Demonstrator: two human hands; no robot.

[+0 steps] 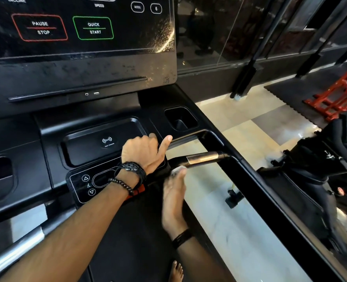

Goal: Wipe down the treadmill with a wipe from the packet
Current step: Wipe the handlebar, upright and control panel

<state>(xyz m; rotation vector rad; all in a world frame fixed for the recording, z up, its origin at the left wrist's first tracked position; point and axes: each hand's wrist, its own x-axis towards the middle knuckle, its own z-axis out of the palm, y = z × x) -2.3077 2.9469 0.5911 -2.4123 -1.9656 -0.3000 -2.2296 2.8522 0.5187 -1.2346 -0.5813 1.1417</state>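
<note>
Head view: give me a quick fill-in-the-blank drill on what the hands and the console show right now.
1. The right hand presses a white wipe against the metal ____ sensor bar.
2. The left hand rests beside the wireless ____ tray.
3. The green-outlined button reads QUICK ____.
4. The red-outlined button reads PAUSE and ____.

Missing words: handlebar; charging; START; STOP
</note>
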